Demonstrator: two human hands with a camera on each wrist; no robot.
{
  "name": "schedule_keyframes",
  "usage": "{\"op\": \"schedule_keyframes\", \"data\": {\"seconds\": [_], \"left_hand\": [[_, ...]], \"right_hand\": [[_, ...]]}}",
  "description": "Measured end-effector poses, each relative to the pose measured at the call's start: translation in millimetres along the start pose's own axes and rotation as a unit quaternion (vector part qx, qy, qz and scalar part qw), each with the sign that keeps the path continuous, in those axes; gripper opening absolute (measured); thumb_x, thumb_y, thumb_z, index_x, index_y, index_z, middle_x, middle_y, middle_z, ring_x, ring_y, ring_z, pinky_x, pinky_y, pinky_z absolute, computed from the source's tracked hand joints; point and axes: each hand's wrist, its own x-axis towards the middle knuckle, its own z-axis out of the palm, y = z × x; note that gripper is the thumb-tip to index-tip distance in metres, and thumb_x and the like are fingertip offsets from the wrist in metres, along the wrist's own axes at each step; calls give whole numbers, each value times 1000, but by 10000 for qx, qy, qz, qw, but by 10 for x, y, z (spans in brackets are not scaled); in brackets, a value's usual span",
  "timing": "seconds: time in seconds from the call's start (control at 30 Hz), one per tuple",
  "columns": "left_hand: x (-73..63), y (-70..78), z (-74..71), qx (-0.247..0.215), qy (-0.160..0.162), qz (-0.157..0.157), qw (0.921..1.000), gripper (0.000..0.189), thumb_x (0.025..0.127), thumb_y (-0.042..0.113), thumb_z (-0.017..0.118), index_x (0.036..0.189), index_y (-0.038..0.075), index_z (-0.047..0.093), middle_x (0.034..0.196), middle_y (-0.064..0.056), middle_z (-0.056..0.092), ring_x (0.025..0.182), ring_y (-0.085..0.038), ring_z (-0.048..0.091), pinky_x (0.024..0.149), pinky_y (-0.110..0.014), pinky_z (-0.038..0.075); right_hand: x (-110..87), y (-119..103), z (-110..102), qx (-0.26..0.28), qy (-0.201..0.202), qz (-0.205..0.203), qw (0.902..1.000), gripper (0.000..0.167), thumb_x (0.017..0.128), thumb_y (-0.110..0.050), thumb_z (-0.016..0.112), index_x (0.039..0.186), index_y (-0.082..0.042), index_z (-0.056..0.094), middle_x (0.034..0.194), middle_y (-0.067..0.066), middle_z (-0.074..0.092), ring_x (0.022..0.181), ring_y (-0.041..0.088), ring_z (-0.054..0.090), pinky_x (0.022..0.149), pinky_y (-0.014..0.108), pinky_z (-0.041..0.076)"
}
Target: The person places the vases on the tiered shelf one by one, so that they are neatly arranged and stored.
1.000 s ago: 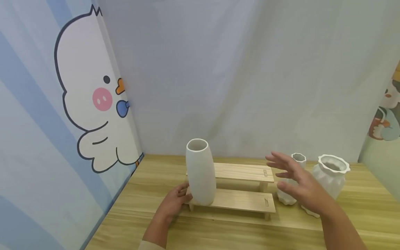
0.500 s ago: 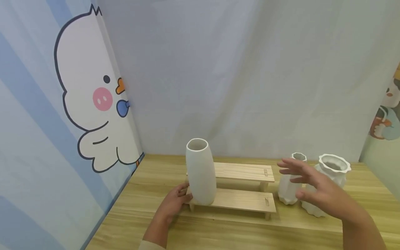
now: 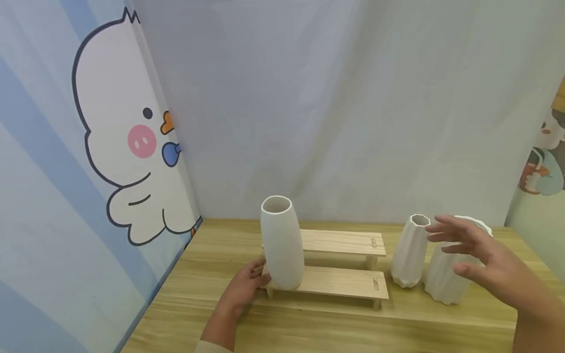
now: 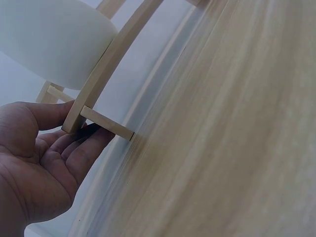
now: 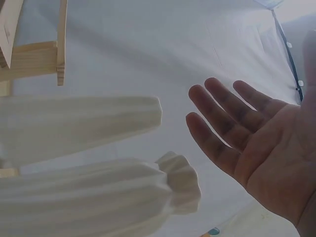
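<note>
My left hand (image 3: pixel 248 285) grips the left end of a two-step wooden display stand (image 3: pixel 337 281). In the left wrist view the thumb lies on top of the lower board and the fingers (image 4: pixel 89 153) curl beneath it. On that board's left end stands a tall smooth white vase (image 3: pixel 282 247), upright. My right hand (image 3: pixel 490 257) is held with spread fingers and nothing in it, overlapping a wide ruffle-rimmed white vase (image 3: pixel 445 277) in the head view. Beside that one stands a slim ribbed white vase (image 3: pixel 408 255). Both appear apart from the fingers in the right wrist view.
The stand's upper board (image 3: pixel 340 241) lies behind the lower one. All of this rests on a wood-grain table (image 3: pixel 326 328). A pale grey curtain (image 3: pixel 353 113) hangs behind, and a cartoon-printed cloth (image 3: pixel 119 122) closes the left side.
My right hand has moved right, from before the slim vase to before the wide vase, uncovering the slim one. The left hand, stand and tall vase stay as they were.
</note>
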Motion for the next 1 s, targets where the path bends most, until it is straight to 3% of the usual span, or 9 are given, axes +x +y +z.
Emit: {"op": "schedule_keyframes", "data": {"seconds": [0.17,0.37,0.73,1.0], "left_hand": [[20,-8,-2,-131,-5,-62,9999,60,97,23,62,148,3,39,151,-23,40,129,-35,52,95,-42,51],[5,-4,6,-187,-8,-146,9997,61,96,23,63,148,4,38,153,-25,36,131,-38,50,95,-42,51],[3,12,20,-209,58,-181,9996,58,97,20,61,148,3,38,151,-25,39,126,-33,53,92,-43,52],[-18,51,25,-213,36,-190,9996,60,97,21,62,148,2,37,151,-25,39,127,-34,53,92,-43,52]], "right_hand": [[-92,7,-140,-504,490,191,9973,59,97,-7,59,150,0,32,133,1,56,117,4,57,91,10,44],[-181,77,-255,-973,1057,18,9896,58,98,-9,59,148,4,33,133,-3,57,120,3,51,93,7,39],[-273,258,-360,-921,1950,-113,9764,64,94,0,62,149,7,28,138,-6,53,123,3,48,94,7,36],[-340,428,-403,-920,2336,661,9657,78,89,9,63,153,-5,22,141,-10,47,122,-1,45,92,3,35]]}}
